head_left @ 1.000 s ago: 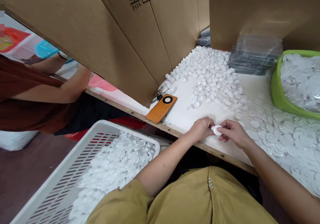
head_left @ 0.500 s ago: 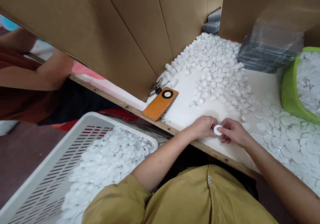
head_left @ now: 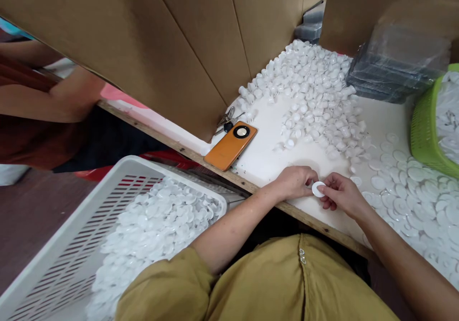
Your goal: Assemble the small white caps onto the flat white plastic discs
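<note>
A small round white plastic disc (head_left: 317, 189) is pinched between the thumb and fingers of my right hand (head_left: 340, 195), just above the table's front edge. My left hand (head_left: 297, 181) is closed with curled fingers right beside the disc's left rim. Whatever those fingers hold is hidden. Beyond both hands lies a heap of small white cap-like plastic pieces (head_left: 315, 106). Flat, translucent white discs (head_left: 412, 201) are spread over the table to the right of my right hand.
An orange phone (head_left: 227, 149) and keys (head_left: 227, 120) lie by a cardboard partition (head_left: 193, 58). A white basket (head_left: 68, 244) of white pieces stands lower left. Right are plastic-wrapped stacks (head_left: 390, 72) and a green basket (head_left: 425, 125). Another person's arm (head_left: 46, 102) shows left.
The view has shifted slightly. Both hands appear a little farther right, with the disc still pinched in my right hand and now showing more clearly beside the left fingertips.
</note>
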`<action>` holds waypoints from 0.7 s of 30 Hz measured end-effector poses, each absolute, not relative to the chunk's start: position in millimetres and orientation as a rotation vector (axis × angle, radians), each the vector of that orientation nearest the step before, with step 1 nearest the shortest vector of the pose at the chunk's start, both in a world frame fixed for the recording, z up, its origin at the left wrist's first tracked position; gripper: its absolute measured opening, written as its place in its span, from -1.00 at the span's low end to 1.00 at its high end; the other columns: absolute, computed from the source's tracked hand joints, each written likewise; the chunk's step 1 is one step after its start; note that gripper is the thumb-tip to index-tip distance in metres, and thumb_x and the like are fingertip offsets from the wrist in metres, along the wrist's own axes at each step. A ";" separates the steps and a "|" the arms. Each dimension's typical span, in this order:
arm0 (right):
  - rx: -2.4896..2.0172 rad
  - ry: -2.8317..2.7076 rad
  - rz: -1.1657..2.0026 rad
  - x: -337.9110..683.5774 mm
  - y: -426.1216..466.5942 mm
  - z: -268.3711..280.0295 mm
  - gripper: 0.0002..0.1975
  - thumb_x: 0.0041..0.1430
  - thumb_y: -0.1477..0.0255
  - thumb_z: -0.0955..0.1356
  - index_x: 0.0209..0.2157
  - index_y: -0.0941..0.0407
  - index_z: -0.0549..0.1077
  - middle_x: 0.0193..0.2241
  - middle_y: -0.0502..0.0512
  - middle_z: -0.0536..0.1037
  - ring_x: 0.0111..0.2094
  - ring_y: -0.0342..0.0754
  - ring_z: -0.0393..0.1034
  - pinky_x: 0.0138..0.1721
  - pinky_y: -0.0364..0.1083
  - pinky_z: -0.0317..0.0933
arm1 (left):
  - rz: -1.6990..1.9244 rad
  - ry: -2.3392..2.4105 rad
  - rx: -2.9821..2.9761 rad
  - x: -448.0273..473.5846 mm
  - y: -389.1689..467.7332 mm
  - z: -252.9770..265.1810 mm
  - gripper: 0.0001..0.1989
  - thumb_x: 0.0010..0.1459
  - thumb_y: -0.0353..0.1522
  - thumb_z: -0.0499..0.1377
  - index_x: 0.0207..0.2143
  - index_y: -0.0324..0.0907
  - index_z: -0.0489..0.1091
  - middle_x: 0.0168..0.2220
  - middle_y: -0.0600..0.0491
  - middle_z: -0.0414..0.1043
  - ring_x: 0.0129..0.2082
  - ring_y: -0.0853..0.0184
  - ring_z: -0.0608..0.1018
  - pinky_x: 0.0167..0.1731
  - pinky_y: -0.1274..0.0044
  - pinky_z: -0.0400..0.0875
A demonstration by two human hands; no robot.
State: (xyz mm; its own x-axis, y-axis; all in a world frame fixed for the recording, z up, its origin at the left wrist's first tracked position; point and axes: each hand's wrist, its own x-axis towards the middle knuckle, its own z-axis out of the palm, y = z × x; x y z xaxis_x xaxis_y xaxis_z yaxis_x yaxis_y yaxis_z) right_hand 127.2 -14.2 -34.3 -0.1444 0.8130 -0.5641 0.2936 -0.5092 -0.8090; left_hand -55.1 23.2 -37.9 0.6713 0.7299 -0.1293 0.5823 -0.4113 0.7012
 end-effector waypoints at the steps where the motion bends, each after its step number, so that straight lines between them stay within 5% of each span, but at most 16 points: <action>1: -1.725 -1.234 1.684 128.5 -15.4 -34.8 -0.64 -0.08 0.19 0.44 -0.44 0.10 0.24 -0.66 -0.04 0.48 -0.69 -0.13 0.39 -0.74 -0.24 0.14 | 0.253 1.003 2.141 -55.2 23.0 -38.4 -0.83 0.05 -0.26 0.22 -0.33 -0.17 0.45 -0.36 0.12 0.43 -0.39 0.42 0.44 -0.46 0.63 0.17; 7: -1.774 -1.202 1.703 129.9 -11.6 -29.9 -0.62 -0.08 0.23 0.45 -0.36 0.08 0.21 -0.69 -0.08 0.47 -0.72 -0.11 0.37 -0.75 -0.24 0.13 | 0.307 0.925 1.992 -60.6 22.5 -32.4 -0.53 -0.07 -0.31 0.30 -0.06 -0.15 0.34 -0.31 0.14 0.43 -0.37 0.42 0.44 -0.36 0.61 0.25; 15: -1.814 -1.274 1.908 136.7 4.3 -24.6 -0.76 0.04 0.37 0.40 -0.38 0.10 0.23 -0.69 -0.01 0.49 -0.72 -0.11 0.39 -0.75 -0.25 0.12 | 0.059 1.152 1.992 -42.5 29.3 -23.9 -0.59 -0.10 -0.12 0.31 -0.23 -0.12 0.37 -0.41 0.16 0.45 -0.44 0.39 0.46 -0.50 0.59 0.18; 21: -1.869 -1.380 1.950 133.7 12.4 -21.3 -0.81 0.09 0.44 0.36 -0.39 0.10 0.20 -0.72 -0.01 0.48 -0.75 -0.11 0.36 -0.77 -0.25 0.09 | -0.190 1.162 2.090 -31.0 41.4 -19.4 -0.53 -0.11 -0.10 0.29 -0.17 -0.11 0.34 -0.37 0.11 0.48 -0.41 0.31 0.49 -0.50 0.57 0.21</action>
State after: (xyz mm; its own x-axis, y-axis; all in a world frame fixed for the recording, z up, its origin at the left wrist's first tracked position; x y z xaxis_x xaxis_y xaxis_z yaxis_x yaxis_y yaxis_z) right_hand 133.7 12.4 -21.3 -0.2367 0.6287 -0.7407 0.4895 -0.5814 -0.6499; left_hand -31.0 41.4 -19.4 0.5819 0.6792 -0.4474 0.7862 -0.3289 0.5233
